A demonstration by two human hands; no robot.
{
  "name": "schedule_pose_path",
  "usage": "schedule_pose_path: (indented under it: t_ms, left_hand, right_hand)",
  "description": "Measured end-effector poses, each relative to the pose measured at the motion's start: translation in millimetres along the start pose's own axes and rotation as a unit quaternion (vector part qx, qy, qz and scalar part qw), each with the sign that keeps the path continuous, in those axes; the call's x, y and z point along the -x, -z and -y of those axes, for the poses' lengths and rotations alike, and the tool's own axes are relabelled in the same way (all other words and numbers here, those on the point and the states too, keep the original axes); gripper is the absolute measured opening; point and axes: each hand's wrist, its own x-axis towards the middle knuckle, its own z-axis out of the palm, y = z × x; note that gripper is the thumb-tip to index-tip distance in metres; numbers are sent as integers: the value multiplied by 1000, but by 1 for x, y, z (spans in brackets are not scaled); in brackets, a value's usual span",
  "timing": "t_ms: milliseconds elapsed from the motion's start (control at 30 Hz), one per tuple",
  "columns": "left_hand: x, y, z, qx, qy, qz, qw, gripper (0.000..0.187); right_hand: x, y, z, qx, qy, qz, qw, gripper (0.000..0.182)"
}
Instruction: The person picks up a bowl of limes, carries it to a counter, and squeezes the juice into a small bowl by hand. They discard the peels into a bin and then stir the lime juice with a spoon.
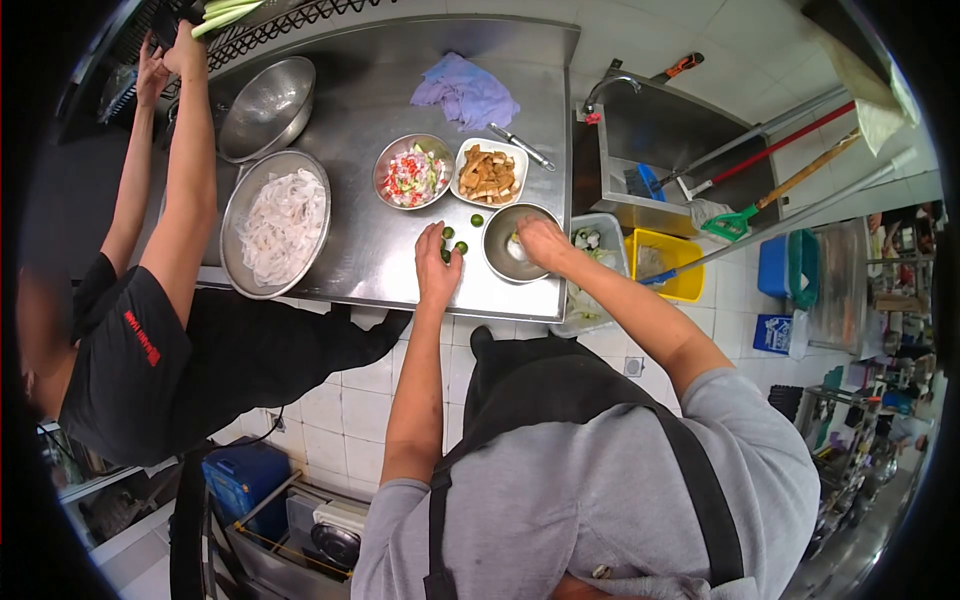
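Note:
On the steel table [370, 250], several small green limes [461, 247] lie beside my left hand [437, 262], whose thumb and fingers are apart around them. My right hand [543, 243] reaches into a small steel bowl [497, 262] with something white inside. Its fingers are bent together, and what they hold, if anything, is hidden. Behind stand a steel bowl of chopped red, white and green pieces [415, 176] and a white dish [521, 158] of brown fried pieces [488, 176].
At left, a co-worker's arms [185, 190] reach up toward a rack with green stalks [224, 14]. Nearby are a large bowl of whitish strips [283, 228] and an empty colander [268, 108]. Farther back lie a purple cloth [464, 90] and a peeler-like tool [522, 146]. A sink [655, 130] stands right.

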Motion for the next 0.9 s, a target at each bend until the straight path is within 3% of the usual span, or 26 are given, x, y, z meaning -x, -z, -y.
schedule_pose_path:
  t_ms: [267,367,567,667,900]
  left_hand:
    - [-2,1,-4,-19,-13,-21,1000,50]
    - [-8,-7,-2,-67,-36,-29,997,40]
    - [-39,-22,-28,-165,-35,9,986,24]
    - [-50,-32,-29,-207,0,28,978,24]
    - [-54,-41,-23,-224,8,66,972,22]
  right_hand:
    - [-5,-3,10,-36,-30,12,999,23]
    - [-5,-14,6,-39,-4,-54,998,32]
    - [-4,-3,13,8,-18,-31,999,39]
    - [-4,5,15,8,-47,10,999,30]
    - [2,19,23,16,-70,22,997,31]
